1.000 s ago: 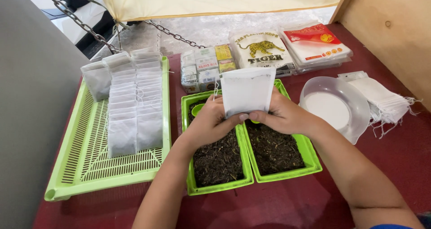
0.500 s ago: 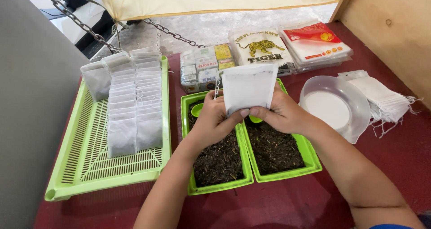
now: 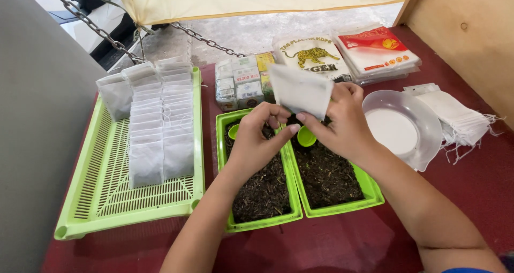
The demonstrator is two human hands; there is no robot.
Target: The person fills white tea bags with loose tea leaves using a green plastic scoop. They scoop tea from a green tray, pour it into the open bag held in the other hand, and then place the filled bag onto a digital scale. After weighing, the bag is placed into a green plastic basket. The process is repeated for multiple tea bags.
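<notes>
Right hand (image 3: 347, 124) pinches a small white paper filter bag (image 3: 300, 91), tilted, above two green plastic trays of dark loose tea (image 3: 342, 201). Left hand (image 3: 257, 139) touches the bag's lower edge, fingers curled, grasp unclear. Beyond hands: small multicoloured boxes (image 3: 241, 83), a flat white pack with tiger picture (image 3: 310, 56), a red-white pack (image 3: 377, 51).

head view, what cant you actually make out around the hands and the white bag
- Inside of the white bag: head view, blurred and seen from outside, so filled or empty is unclear.
- Green scoop: head view, partly hidden under the right hand.
- Second green scoop: mostly hidden behind the left hand.
- Left hand's fingertips: whether they pinch anything is unclear.
</notes>
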